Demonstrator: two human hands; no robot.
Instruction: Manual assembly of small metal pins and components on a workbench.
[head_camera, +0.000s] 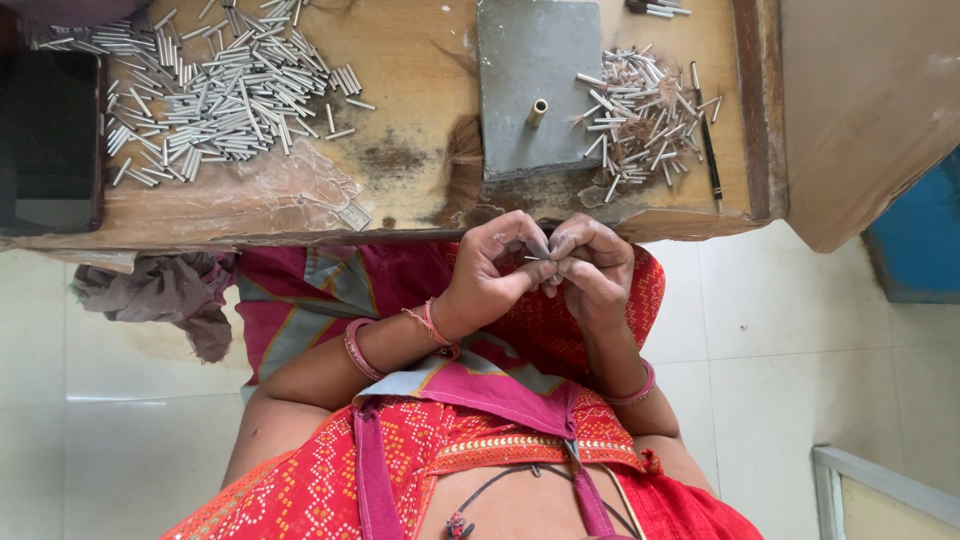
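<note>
Both hands, left hand (497, 268) and right hand (590, 262), meet fingertip to fingertip just below the worktop (420, 150) edge, pinching a thin metal tube (535, 258). It looks light, stiff and slippery, best gripped near its ends.

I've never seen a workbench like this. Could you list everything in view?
small metal tubes: large pile, silver, bench's left part
small metal tubes with fibres: smaller pile, silver, right of the block
block: one, grey, bench middle
short peg: one, brass-coloured, upright on the block
pen-like stick: one, dark, bench's right edge
wooden bench: one, brown
crumpled cloth: one, brownish, below the bench's left end
left hand: grip on a tiny tube
right hand: fingertips meeting it
</note>
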